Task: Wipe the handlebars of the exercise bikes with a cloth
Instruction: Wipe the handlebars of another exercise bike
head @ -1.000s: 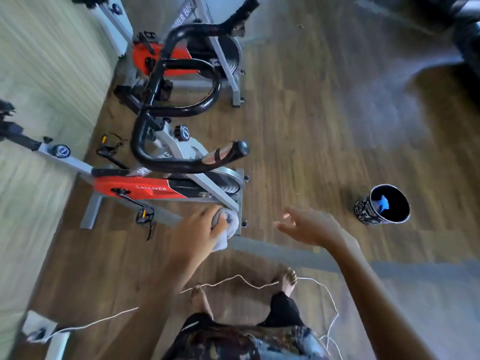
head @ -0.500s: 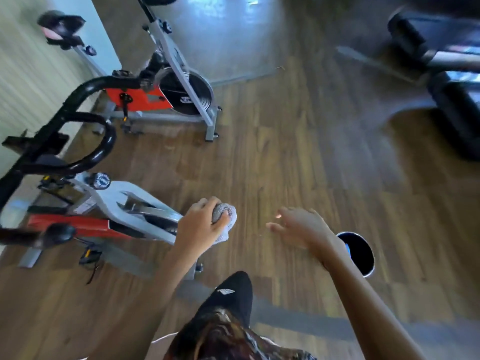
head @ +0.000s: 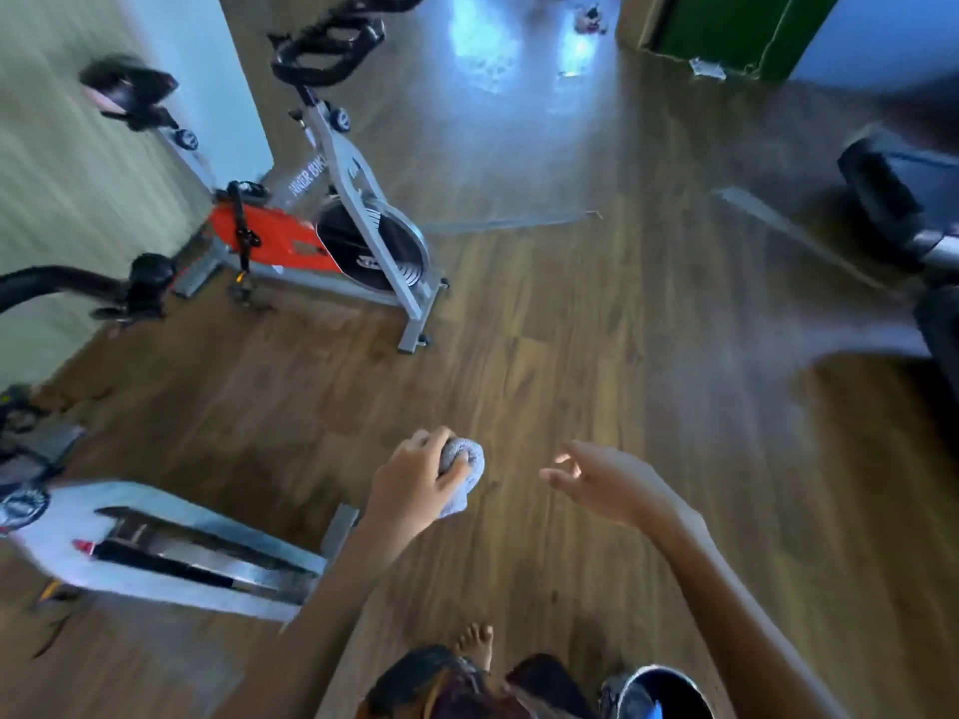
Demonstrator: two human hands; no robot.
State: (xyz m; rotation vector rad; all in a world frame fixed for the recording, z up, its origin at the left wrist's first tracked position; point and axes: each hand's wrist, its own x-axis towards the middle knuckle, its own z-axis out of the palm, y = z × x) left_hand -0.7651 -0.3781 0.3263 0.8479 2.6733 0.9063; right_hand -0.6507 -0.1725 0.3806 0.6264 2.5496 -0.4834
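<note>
Two bare hands reach out over a wood-plank floor in the head camera's wide view, with an orange-and-grey exercise bike as the fixed mark at upper left. The left hand, nearer the camera than that bike and to the right of its front foot, is clenched round a balled grey cloth, with fingers and thumb curled about it. The wad bulges out on the thumb side and touches no bike. The right hand, just right of the cloth and apart from it, hangs released, its fingers loosely spread and holding nothing. The orange bike's black handlebars rise at the top of its grey post, well beyond the cloth, and its saddle shows blurred to their left. Nearer than the orange bike, at the left edge, a second bike shows in part: a white frame low down and a black handlebar curving in, both left of the left hand. Far right of the orange bike lies a dark machine, blurred. Nearest the camera, well below the orange bike, are a bare foot and the rim of a dark round container with something blue inside.
</note>
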